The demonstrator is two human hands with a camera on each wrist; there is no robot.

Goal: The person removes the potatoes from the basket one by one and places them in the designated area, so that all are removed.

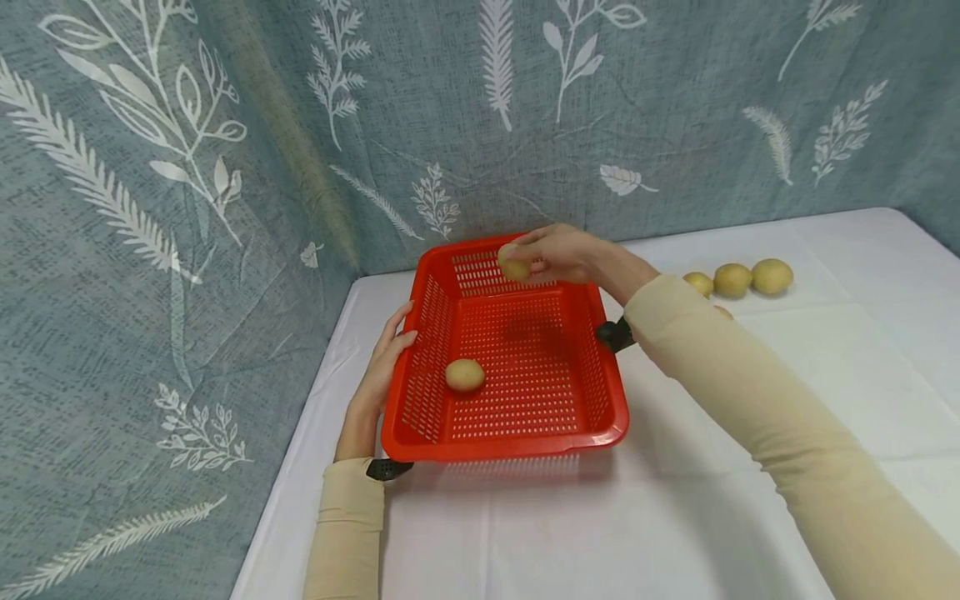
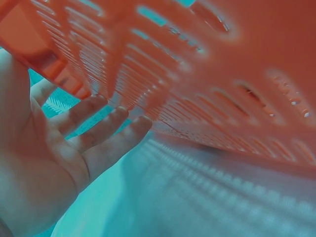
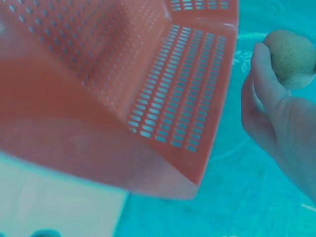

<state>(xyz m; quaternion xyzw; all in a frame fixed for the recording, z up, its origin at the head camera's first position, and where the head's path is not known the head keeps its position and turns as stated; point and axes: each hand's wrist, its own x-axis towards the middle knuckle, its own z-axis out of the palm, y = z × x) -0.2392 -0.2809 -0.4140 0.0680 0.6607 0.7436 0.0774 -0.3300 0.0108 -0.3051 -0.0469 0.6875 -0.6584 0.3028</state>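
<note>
A red perforated plastic basket [image 1: 502,450] stands on the white-covered table. One potato [image 1: 465,375] lies inside, near its left wall. My left hand [image 1: 378,375] is at the basket's left side; in the left wrist view its nearly straight fingers [image 2: 106,148] reach under the rim to the outer wall. Over the basket's back part, my right hand [image 1: 566,252] holds another potato [image 1: 514,263] between thumb and fingers, above the basket floor. That potato [image 3: 290,57] also shows in the right wrist view, beyond the basket's rim.
Several more potatoes [image 1: 732,281] sit in a row on the table [image 1: 825,350] at the right, one of them partly hidden by my right sleeve [image 1: 735,400]. A patterned blue-green curtain [image 1: 465,108] hangs behind the table and along its left side.
</note>
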